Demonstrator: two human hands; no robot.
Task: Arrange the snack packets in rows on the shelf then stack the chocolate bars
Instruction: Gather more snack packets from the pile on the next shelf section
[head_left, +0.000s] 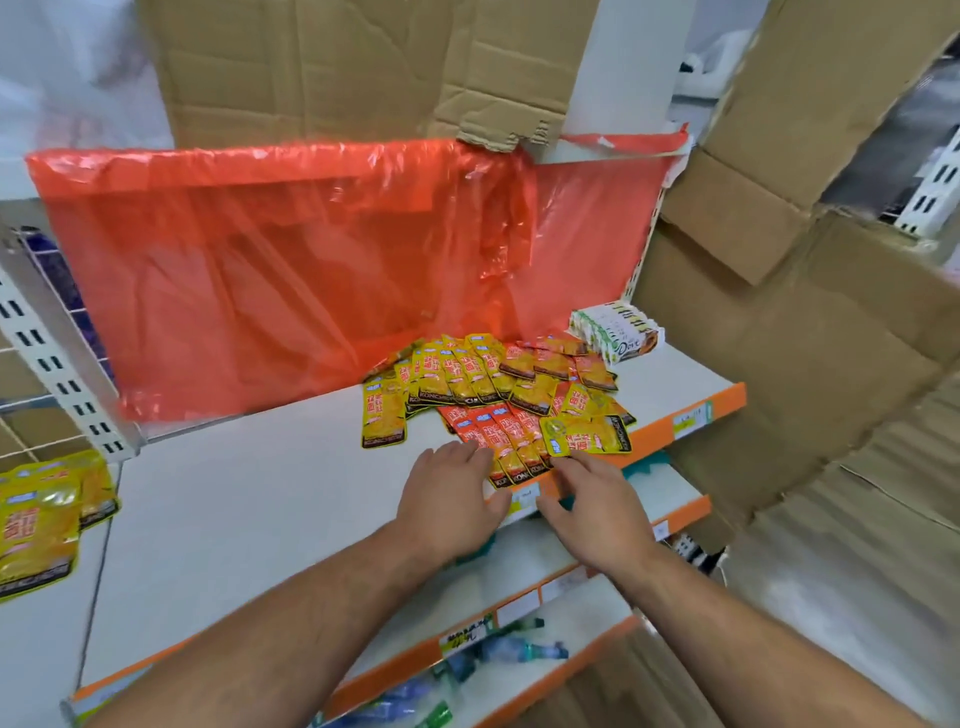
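Two hands: left hand (448, 499), right hand (597, 512). Roughly twenty yellow snack packets (457, 375), overlapping; about six red snack packets (498, 435); about five chocolate bars (618, 328) in one stack.

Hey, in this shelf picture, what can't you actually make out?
All from the head view.
1. Behind the red plastic sheet: veiled by the sheet.
2. How many snack packets: they overlap in a pile.
3. Price labels: too small to read.
4. Bottles below: blurred, some cut off by the bottom edge.
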